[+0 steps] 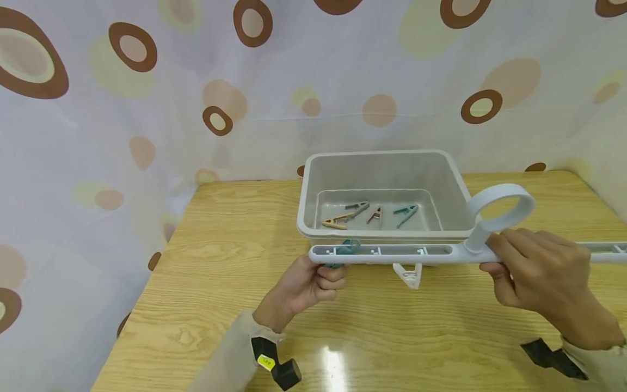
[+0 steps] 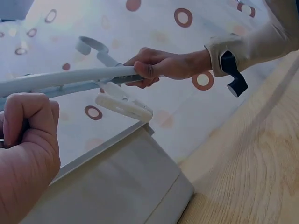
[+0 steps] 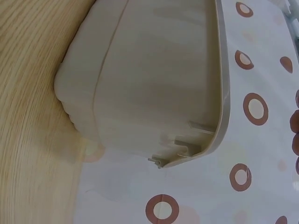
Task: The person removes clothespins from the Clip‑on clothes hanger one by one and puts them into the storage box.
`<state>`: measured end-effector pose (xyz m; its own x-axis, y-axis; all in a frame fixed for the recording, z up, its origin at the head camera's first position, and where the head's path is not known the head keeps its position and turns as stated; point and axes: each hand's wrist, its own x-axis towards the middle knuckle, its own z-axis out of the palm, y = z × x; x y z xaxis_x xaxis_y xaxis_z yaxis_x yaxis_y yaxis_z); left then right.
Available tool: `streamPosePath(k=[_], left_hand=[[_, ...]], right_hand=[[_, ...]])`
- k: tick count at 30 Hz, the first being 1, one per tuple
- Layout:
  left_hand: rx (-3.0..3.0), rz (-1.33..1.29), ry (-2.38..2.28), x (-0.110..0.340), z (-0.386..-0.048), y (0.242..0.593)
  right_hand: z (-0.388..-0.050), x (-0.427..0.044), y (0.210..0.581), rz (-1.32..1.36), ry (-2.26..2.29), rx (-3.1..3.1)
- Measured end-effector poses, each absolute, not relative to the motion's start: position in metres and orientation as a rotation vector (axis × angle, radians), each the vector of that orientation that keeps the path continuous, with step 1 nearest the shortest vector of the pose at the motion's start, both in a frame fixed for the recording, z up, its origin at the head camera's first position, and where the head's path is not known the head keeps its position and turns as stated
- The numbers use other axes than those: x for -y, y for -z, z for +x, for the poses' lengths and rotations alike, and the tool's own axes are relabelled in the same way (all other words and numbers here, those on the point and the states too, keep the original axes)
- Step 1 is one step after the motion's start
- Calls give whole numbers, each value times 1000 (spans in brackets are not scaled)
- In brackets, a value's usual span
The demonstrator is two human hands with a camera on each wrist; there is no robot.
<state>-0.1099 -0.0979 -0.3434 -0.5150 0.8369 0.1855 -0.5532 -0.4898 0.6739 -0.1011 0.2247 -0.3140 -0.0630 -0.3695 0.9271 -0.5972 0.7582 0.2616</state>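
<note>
A long white plastic hanger (image 1: 455, 252) with a ring-shaped hook (image 1: 526, 204) spans sideways in front of the basin. My right hand (image 1: 543, 272) grips its bar just right of the hook. At the bar's left end, my left hand (image 1: 311, 286) pinches a teal clothespin (image 1: 348, 246), whose upper part shows at the slot; the fingers hide its lower part. A white clothespin (image 1: 409, 275) hangs below the bar between the hands, also visible in the left wrist view as a pale clothespin (image 2: 124, 107). In the right wrist view only fingertips (image 3: 295, 133) show at the edge.
Behind the hanger stands a grey-beige plastic basin (image 1: 306, 201) on the wooden table (image 1: 210, 261). Inside lie several clothespins, among them a yellowish clothespin (image 1: 334, 224), a brownish clothespin (image 1: 376, 213) and a teal clothespin (image 1: 407, 213). A patterned cloth (image 1: 274, 81) hangs behind.
</note>
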Motion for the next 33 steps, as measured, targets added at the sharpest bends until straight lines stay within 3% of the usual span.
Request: streamPosePath(k=[23, 33], left_hand=[[-951, 718, -2004, 101, -111, 359], [-1369, 661, -1944, 117, -106, 352]], right_hand=[[-96, -223, 307, 807, -220, 1694], [-96, -223, 305, 808, -210, 1689]])
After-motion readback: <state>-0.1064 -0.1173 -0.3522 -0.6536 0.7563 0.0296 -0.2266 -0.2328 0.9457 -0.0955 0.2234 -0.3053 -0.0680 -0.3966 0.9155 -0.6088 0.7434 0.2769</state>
